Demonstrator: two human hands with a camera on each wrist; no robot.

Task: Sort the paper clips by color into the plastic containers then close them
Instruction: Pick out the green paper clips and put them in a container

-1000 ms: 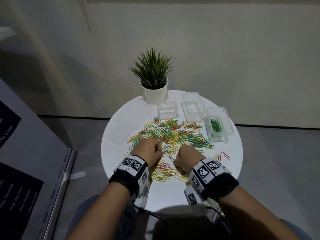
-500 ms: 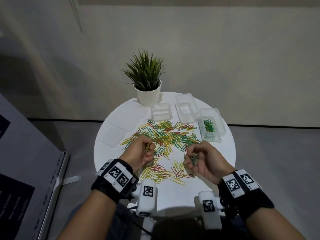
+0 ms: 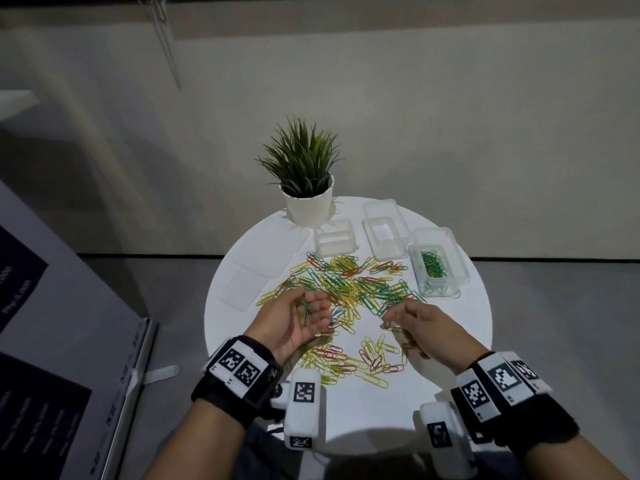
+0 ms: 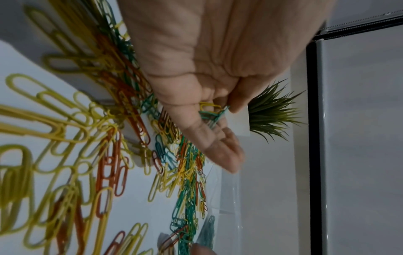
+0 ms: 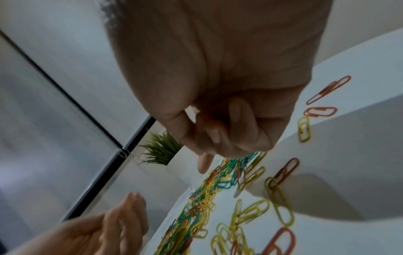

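Observation:
A mixed pile of green, yellow and red paper clips (image 3: 349,289) lies on the round white table (image 3: 367,407). My left hand (image 3: 304,315) is turned palm up over the pile's left edge, fingers cupped round a few green clips (image 3: 306,308); the left wrist view shows them pinched at the thumb (image 4: 212,114). My right hand (image 3: 398,320) hovers palm down over the pile's right edge with curled fingers (image 5: 240,120); whether it holds anything is hidden. A clear container (image 3: 434,268) at the right holds green clips. Two other clear containers (image 3: 384,237) (image 3: 334,239) look empty.
A potted plant (image 3: 304,188) stands at the table's back. Clear lids (image 3: 239,289) lie at the left, and one lid (image 3: 459,258) sits under the green-clip container. More yellow and red clips (image 3: 349,362) are scattered near the front edge. A dark sign board (image 3: 52,358) stands left.
My left hand has turned palm up and now cups green clips. My right hand, which held green clips before, has rolled palm down and shifted right.

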